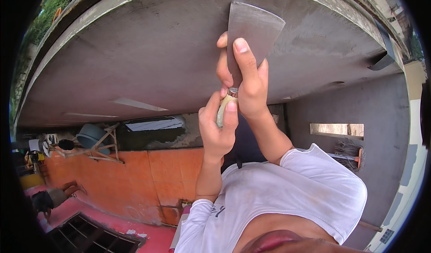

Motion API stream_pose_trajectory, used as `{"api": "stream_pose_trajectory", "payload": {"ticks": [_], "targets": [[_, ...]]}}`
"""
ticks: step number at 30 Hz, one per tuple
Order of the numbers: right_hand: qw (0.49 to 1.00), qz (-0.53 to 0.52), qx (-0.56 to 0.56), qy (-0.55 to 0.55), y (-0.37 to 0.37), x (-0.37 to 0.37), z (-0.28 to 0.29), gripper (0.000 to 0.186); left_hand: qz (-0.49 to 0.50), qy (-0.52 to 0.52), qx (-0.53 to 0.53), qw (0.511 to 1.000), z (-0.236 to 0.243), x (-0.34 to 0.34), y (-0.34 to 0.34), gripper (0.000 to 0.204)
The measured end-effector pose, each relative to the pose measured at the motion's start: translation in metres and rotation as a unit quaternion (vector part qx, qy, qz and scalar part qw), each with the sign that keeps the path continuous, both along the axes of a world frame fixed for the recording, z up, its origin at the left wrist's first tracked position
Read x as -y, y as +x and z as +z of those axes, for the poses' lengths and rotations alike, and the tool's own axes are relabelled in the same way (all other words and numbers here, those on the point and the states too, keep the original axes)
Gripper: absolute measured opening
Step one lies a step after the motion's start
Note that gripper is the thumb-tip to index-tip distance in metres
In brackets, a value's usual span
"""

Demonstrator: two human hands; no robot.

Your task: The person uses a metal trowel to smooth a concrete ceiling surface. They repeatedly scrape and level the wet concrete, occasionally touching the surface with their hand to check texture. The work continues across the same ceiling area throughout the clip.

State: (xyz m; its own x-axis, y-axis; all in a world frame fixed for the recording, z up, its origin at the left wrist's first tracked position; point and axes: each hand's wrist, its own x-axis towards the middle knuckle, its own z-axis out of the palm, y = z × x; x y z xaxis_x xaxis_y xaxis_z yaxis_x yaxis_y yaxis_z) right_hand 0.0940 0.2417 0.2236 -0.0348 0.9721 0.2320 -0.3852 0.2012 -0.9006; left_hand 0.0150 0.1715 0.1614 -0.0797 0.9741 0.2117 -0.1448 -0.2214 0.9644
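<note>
Both my hands are raised in front of a grey wall (pixel 157 51), holding a scraper. Its wide metal blade (pixel 256 22) flares toward the far end and points up and away from me. My right hand (pixel 252 87) is closed around the blade, thumb flat on the near face and fingers showing past its left edge. Below it, my left hand (pixel 216 129) grips the pale yellowish handle (pixel 221 111) near the shiny metal collar (pixel 232 92). The rest of the handle is hidden in the left palm.
Narrow slots pierce the grey wall, one letting in light on the right (pixel 336 129). A broom (pixel 350 155) leans there. Left are an orange surface (pixel 134 176), a grey tub (pixel 93 137) on a wooden frame (pixel 105 147), another person (pixel 51 199) and a dark grille (pixel 94 235).
</note>
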Motion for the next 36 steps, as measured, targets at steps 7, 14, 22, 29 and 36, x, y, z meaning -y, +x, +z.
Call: {"api": "stream_pose_trajectory", "payload": {"ticks": [7, 14, 22, 29, 36], "targets": [[1.000, -0.020, 0.002, -0.015, 0.000, 0.006, -0.009, 0.037, -0.008, -0.031, 0.013, 0.999, -0.004, 0.006, -0.002, 0.030], [0.999, -0.027, -0.027, -0.001, -0.008, 0.008, -0.001, 0.036, -0.013, -0.046, 0.008, 0.999, 0.023, 0.009, -0.012, 0.030], [0.998, -0.021, -0.064, -0.012, -0.013, 0.011, 0.013, 0.036, -0.023, -0.038, -0.006, 0.999, 0.039, 0.010, -0.019, 0.033], [0.999, -0.020, -0.049, 0.002, -0.008, 0.005, 0.022, 0.036, -0.029, -0.010, 0.013, 0.999, 0.039, 0.003, -0.012, 0.031], [1.000, -0.002, -0.014, 0.012, -0.002, 0.003, 0.021, 0.038, -0.001, 0.013, 0.056, 0.998, 0.027, 0.002, 0.006, 0.030]]}}
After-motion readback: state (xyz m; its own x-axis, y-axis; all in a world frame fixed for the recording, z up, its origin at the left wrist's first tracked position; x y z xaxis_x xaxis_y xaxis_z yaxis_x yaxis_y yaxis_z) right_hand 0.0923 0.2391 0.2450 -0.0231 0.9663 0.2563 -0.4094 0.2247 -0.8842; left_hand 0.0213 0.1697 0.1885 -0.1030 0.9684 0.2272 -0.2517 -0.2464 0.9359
